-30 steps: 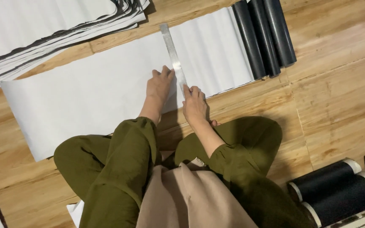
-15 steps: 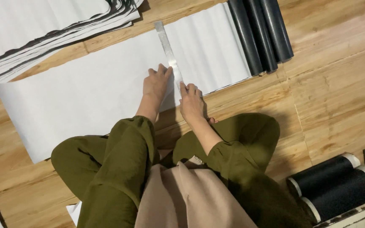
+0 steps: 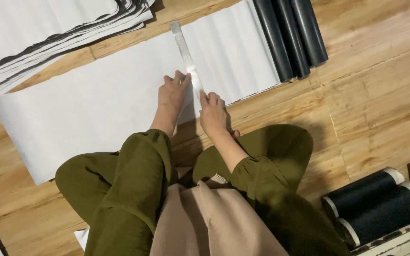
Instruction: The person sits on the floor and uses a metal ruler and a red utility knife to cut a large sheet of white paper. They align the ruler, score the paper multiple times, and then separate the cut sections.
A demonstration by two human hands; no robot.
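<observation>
A long white sheet of paper (image 3: 96,104) lay flat on the brown wooden floor (image 3: 380,95). A thin, flat, silver metal ruler (image 3: 186,54) lay across the sheet, slanting from its far edge down to its near edge.

The left hand (image 3: 172,92) rested flat on the paper, just to the left of the ruler. Its fingers were spread a little, and its fingertips (image 3: 185,78) touched the ruler's left side. The right hand (image 3: 213,111) sat at the ruler's near end, on its right side. Its fingers were bent and close together, pressing down by the ruler's edge. I could not tell if it was pinching anything. So the ruler ran between the two hands, and both hands were close to each other.

The person wore olive green sleeves and sat on the floor.

Three dark grey tubes (image 3: 288,35) lay side by side at the right end of the sheet. A pile of white sheets with dark edges (image 3: 48,38) lay beyond the sheet on the left. Two black rolls with white ends (image 3: 376,204) lay near the person's right side.
</observation>
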